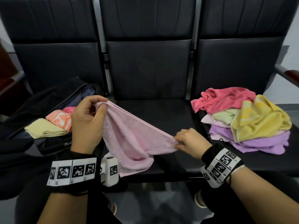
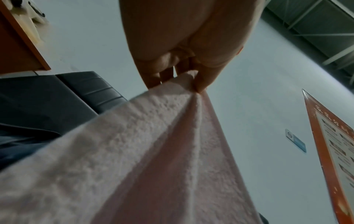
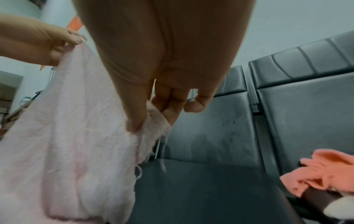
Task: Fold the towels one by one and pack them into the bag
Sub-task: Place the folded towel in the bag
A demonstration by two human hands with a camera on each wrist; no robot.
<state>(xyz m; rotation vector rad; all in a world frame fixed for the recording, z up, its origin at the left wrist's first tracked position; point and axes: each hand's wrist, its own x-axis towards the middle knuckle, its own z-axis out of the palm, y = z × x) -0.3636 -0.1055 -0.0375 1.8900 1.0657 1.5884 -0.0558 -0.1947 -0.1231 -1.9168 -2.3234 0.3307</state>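
Observation:
A pale pink towel (image 1: pixel 129 136) hangs doubled over the middle seat, stretched between both hands. My left hand (image 1: pixel 90 117) pinches its upper end, raised above the bag; the left wrist view shows the fingertips (image 2: pixel 199 84) nipping the bunched towel (image 2: pixel 134 151) edge. My right hand (image 1: pixel 189 141) pinches the lower end near the seat's front; in the right wrist view thumb and fingers (image 3: pixel 138 121) clamp a frayed corner of the towel (image 3: pixel 67 136). An open black bag (image 1: pixel 40 110) on the left seat holds folded yellow (image 1: pixel 45 130), orange (image 1: pixel 61 119) and pink towels.
A loose pile of towels sits on the right seat: red-pink (image 1: pixel 223 101), green, yellow (image 1: pixel 260 118) and purple (image 1: pixel 252 141). Dark padded seat backs (image 1: pixel 148 65) rise behind. A metal armrest (image 1: pixel 286 73) juts at far right. The towel's lower fold rests on the middle seat's front edge.

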